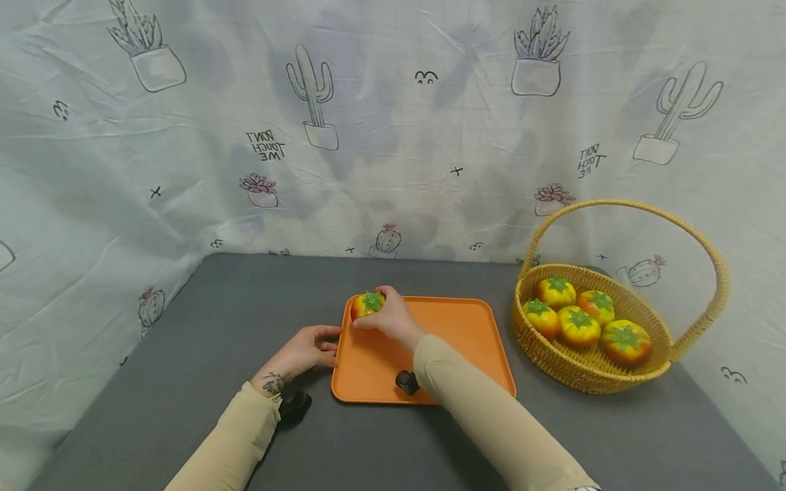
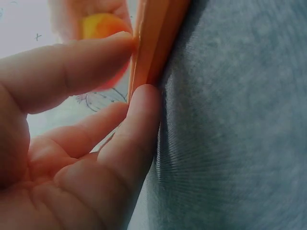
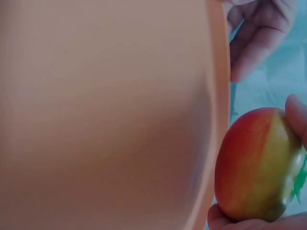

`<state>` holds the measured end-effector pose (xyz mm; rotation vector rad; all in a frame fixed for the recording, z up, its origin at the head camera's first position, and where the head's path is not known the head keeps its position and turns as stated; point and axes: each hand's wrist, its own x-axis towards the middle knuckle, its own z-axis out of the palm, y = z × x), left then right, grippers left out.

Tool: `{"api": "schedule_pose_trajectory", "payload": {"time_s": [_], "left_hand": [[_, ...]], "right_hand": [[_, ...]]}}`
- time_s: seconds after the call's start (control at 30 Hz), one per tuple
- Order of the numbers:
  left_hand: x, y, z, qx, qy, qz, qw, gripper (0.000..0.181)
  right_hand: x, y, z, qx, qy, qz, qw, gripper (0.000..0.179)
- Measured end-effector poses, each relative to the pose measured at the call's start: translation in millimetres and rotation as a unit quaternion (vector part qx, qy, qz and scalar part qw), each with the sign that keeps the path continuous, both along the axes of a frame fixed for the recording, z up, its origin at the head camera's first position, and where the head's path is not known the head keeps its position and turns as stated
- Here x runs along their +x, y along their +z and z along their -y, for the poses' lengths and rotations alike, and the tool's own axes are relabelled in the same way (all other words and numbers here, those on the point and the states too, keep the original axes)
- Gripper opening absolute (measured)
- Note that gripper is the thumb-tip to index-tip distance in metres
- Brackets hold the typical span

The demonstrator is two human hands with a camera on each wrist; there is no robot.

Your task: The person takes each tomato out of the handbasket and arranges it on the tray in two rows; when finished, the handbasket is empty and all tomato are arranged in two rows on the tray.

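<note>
My right hand [image 1: 393, 317] grips a persimmon [image 1: 367, 305], yellow and orange-red with a green leafy top, over the far left corner of an orange tray [image 1: 442, 327]. In the right wrist view the thumb and fingers hold the persimmon [image 3: 256, 165] by its sides, beside the tray's rim. At the tray's left edge is my left hand [image 1: 307, 351], its fingertips touching the outside of the rim. The left wrist view shows its thumb and a finger against the tray's side wall [image 2: 156, 43], close to the table.
A woven basket [image 1: 546, 351] with a tall arched handle stands right of the tray and holds several more persimmons [image 1: 578, 327]. The grey table [image 1: 245, 293] meets a hanging cloth [image 1: 393, 136] printed with cacti at its back and sides.
</note>
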<state>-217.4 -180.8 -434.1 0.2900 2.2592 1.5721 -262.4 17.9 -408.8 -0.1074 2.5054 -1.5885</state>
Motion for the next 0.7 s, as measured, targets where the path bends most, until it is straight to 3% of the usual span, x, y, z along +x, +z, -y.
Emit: {"api": "schedule_pose_trajectory", "payload": {"time_s": [0.13,0.33,0.5,0.7], "left_hand": [[-1.3,-1.1,-4.8,0.002,-0.008,-0.007,0.9999,0.062],[-3.4,0.4,-11.8,-0.004,-0.010,-0.016,0.9998,0.061],[-2.6,0.6,-10.9,-0.002,-0.013,-0.003,0.9999,0.063],[0.3,0.4,0.5,-0.005,-0.002,-0.005,1.0000,0.065]], "right_hand": [[-0.8,-4.8,2,0.029,-0.005,-0.002,0.9996,0.088],[1.1,-7.6,-2,0.021,-0.011,-0.001,0.9997,0.088],[6.7,-3.8,-14,-0.071,-0.022,-0.023,0.9970,0.084],[22.0,17.9,-52,-0.223,-0.047,-0.089,0.9695,0.071]]}}
